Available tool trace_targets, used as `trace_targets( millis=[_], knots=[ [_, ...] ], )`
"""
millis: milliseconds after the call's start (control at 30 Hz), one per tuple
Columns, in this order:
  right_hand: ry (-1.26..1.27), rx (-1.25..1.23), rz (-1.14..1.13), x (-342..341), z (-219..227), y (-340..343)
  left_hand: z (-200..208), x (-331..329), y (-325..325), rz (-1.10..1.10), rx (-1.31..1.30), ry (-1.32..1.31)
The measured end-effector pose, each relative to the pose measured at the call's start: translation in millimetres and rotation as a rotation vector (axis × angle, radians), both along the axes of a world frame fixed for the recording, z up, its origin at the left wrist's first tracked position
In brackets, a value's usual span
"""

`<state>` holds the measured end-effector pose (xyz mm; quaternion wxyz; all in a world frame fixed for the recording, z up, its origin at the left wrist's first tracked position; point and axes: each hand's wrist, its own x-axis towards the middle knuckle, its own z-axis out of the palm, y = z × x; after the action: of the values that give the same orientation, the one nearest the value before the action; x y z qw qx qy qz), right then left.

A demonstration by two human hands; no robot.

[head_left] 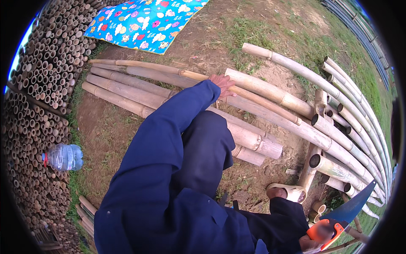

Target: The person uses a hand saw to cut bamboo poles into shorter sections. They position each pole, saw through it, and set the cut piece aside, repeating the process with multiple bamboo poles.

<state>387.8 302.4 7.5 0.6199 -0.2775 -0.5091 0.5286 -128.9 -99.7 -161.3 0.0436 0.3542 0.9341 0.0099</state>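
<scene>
Bamboo's what you've got under your left hand (223, 86): a slender pole (266, 104) running across the middle of the ground (103, 144), below the blue sheet's near corner. Your fingers are spread over it, though I can't make out whether they're really wrapped round it or just lying on top. Right by your fingertips is the cut end of a thick pole (270, 89), which runs alongside the slender one.

Your right hand (311, 244) is closed round the orange handle of a saw (351, 204), blade angled up and away from you, well apart from that pole and not cutting anything.

To me it looks like you're at the lining-up or steadying stage. If a cut is the plan, I'd say the next move calls for a firm left hold, fingers well off the cut line, then bringing the blade across.

Further out, a sandalled foot (292, 193) is planted beside a bamboo crosspiece (310, 167), with more poles fanned toward the ground's right edge. The patterned blue sheet (144, 25) lies at the far edge, and a clear plastic jug (65, 157) sits left, by the big bamboo stack (38, 186).
</scene>
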Motion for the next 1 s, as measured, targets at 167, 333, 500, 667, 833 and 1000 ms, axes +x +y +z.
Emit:
trace_targets(
  millis=[167, 333, 500, 667, 833, 1000],
  knots=[
    [-0.015, -0.028, 0.019, 1.8, -1.3, -5.6, 5.7, 4.0, 1.9, -0.01, -0.017, -0.084],
    [-0.024, -0.072, 0.059, 12.0, -2.1, -7.6, 9.0, 7.6, 16.8, -0.078, -0.049, -0.103],
    [-0.116, -0.076, 0.096, -0.8, 14.7, -38.7, 24.5, -3.3, 21.0, -0.016, -0.037, -0.116],
    [-0.47, 0.029, 0.123, -19.5, 17.3, -86.2, 8.6, -11.6, 23.1, 0.04, -0.135, -0.167],
    [-0.62, -0.028, 0.357, -48.8, -15.9, -132.0, 13.2, -7.6, 23.9, 0.054, -0.187, -0.162],
    [-0.716, -0.158, 0.482, -73.7, -62.7, -143.1, 13.4, -7.4, 33.7, 0.056, -0.162, -0.181]
  ],
)
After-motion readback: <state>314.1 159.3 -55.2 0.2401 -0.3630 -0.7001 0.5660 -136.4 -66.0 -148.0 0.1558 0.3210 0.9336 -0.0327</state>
